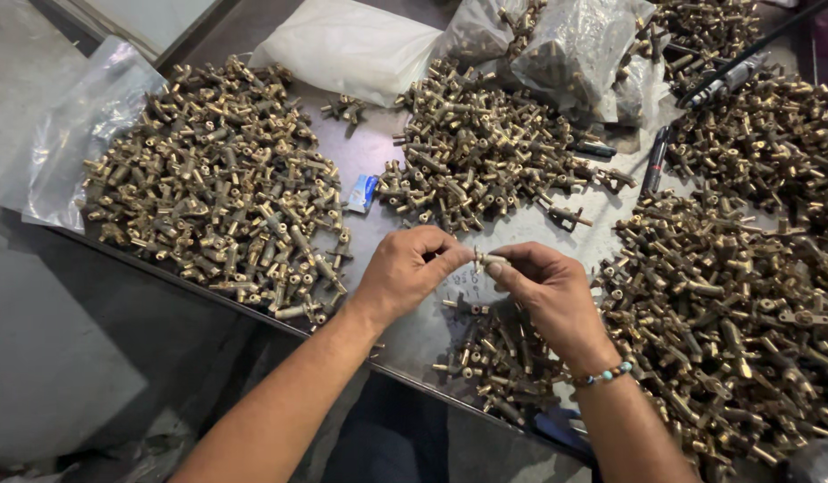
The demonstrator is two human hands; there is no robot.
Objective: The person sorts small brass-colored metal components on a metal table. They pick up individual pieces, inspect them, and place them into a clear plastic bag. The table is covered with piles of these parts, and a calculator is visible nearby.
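My left hand (403, 271) and my right hand (550, 293) meet above the grey metal table (378, 134), near its front edge. Both pinch one small brass fitting (482, 258) between thumb and fingertips; the left takes its left end, the right its right end. Around my right wrist is a beaded bracelet (610, 373). Just below the hands lies a small heap of brass fittings (496, 351), partly hidden by my right forearm.
Large heaps of brass fittings lie at the left (222, 183), the middle back (481, 148) and the right (736, 295). Clear plastic bags (579, 49), a white bag (347, 45) and a plastic sheet (74, 125) sit at the back and left. Black pens (654, 163) lie between heaps.
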